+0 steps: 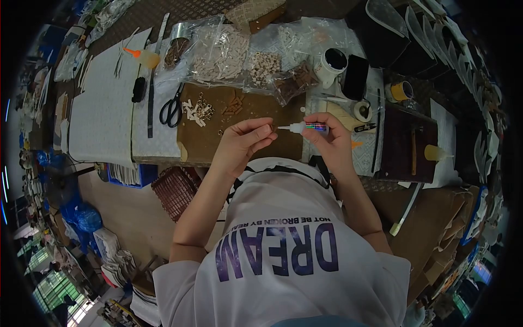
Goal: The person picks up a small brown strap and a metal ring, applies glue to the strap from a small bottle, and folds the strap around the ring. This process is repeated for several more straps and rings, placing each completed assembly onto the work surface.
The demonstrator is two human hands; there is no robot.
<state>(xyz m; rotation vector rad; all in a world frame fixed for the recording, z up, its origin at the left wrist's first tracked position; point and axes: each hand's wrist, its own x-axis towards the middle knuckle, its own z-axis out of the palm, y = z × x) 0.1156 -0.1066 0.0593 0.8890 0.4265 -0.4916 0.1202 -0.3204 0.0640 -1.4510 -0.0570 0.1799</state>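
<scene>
Two-handed, working over the near side of a flat brown mat point(193, 144): pinching what looks like a tiny brownish piece point(272, 128), too small to identify, in the left hand point(244, 140); grasping a small white-nozzled bottle point(316, 128) with a colourful label in the right hand point(338, 139), keeping its long axis running left to right, aiming the nozzle left, just beside the piece. Facing, farther off, loose brown strips point(234, 104), then clear plastic bags point(220, 54).
</scene>
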